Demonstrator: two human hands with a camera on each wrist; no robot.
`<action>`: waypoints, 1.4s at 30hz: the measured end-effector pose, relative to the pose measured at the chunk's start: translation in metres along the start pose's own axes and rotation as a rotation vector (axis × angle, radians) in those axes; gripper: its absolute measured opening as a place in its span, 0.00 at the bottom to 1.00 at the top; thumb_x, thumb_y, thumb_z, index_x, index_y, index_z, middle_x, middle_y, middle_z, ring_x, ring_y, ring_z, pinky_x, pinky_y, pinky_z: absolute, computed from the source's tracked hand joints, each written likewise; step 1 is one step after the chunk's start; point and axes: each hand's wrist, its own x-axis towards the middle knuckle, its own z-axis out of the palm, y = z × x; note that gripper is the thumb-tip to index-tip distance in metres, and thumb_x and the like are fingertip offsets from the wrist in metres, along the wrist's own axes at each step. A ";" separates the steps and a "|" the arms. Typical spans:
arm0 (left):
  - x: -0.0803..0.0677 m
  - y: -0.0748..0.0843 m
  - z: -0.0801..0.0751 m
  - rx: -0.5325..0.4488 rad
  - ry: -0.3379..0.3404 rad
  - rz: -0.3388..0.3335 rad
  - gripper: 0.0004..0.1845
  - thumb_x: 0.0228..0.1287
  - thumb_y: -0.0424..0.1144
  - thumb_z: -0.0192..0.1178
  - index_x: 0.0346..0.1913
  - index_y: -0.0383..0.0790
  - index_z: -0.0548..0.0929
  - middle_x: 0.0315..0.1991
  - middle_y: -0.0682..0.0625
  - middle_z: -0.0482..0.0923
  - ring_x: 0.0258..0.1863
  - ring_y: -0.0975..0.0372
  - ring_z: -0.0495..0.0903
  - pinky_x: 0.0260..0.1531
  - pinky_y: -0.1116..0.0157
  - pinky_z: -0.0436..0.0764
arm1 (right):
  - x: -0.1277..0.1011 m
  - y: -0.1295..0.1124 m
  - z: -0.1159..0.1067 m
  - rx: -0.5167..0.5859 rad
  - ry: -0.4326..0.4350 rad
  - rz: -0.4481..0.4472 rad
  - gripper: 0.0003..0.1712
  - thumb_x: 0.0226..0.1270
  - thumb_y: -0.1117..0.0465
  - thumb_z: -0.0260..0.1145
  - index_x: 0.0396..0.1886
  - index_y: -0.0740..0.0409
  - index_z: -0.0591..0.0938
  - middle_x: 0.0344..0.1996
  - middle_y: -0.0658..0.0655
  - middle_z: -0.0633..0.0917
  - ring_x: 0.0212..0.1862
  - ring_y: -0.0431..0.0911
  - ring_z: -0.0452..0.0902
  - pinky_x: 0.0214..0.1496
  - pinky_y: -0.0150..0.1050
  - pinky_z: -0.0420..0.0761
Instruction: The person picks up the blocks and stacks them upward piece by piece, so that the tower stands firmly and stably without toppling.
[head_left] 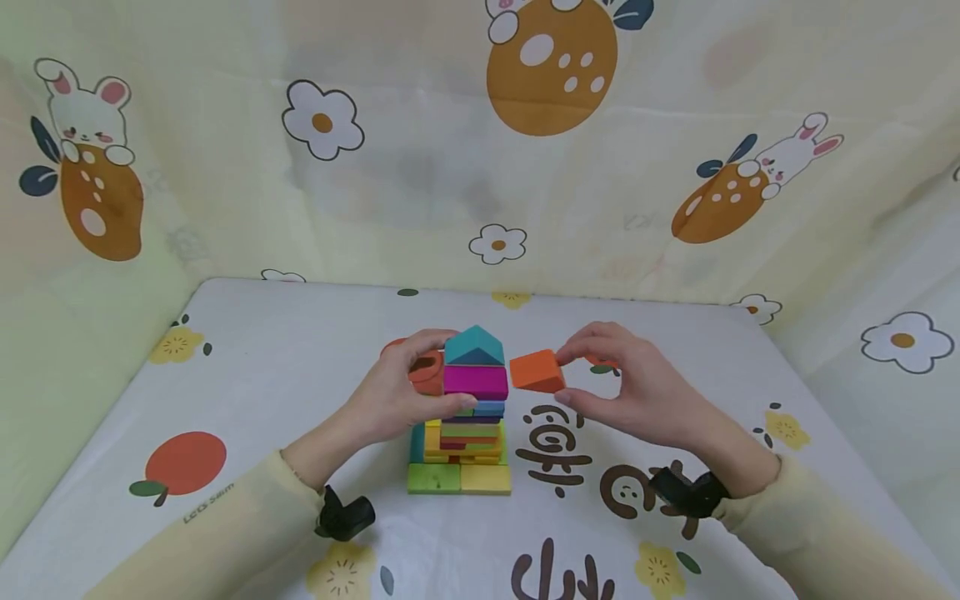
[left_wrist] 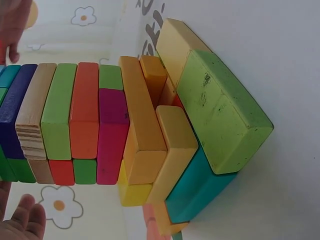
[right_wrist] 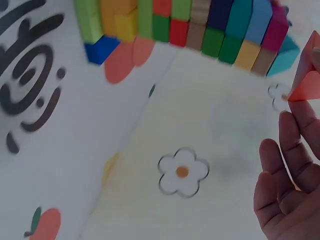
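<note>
A tall tower of coloured wooden blocks (left_wrist: pixel 85 120) rises from a light green block (head_left: pixel 433 478) and a yellow one. Its upper part has a magenta block (head_left: pixel 476 382) with a teal triangular prism (head_left: pixel 475 346) on top. My left hand (head_left: pixel 390 392) is at the tower's upper left, thumb across the front near the magenta block and index fingertip beside the prism; its other fingers look loose and apart from the blocks in the left wrist view. Just right of the top, my right hand (head_left: pixel 637 379) pinches an orange triangular-looking block (head_left: pixel 537 371) between thumb and fingers, apart from the tower.
A white cloth with printed fruit, flowers and dark lettering covers the table (head_left: pixel 300 500). Behind it hangs a cream backdrop (head_left: pixel 405 208) with rabbit prints. A blue block (right_wrist: pixel 102 49) sticks out at the tower's base in the right wrist view.
</note>
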 end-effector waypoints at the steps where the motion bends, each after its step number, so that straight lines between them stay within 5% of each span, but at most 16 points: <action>1: 0.000 0.000 0.000 -0.003 -0.001 -0.001 0.36 0.58 0.43 0.76 0.70 0.44 0.75 0.66 0.48 0.76 0.68 0.48 0.73 0.64 0.44 0.79 | 0.003 -0.005 0.002 0.007 -0.011 -0.009 0.17 0.59 0.62 0.78 0.48 0.53 0.87 0.46 0.48 0.85 0.52 0.45 0.77 0.53 0.53 0.83; 16: 0.000 0.000 -0.002 -0.051 -0.012 -0.014 0.36 0.58 0.43 0.76 0.69 0.45 0.75 0.66 0.48 0.76 0.66 0.48 0.74 0.63 0.42 0.78 | 0.022 -0.027 0.018 -0.015 -0.041 -0.004 0.17 0.57 0.57 0.80 0.46 0.54 0.87 0.45 0.49 0.85 0.53 0.47 0.79 0.54 0.48 0.85; 42: 0.000 0.002 -0.001 -0.036 -0.015 -0.043 0.36 0.58 0.44 0.76 0.70 0.47 0.75 0.64 0.49 0.77 0.66 0.49 0.74 0.62 0.44 0.80 | 0.020 -0.024 0.021 -0.037 -0.019 0.071 0.17 0.56 0.54 0.81 0.44 0.53 0.89 0.42 0.49 0.86 0.50 0.45 0.80 0.52 0.47 0.85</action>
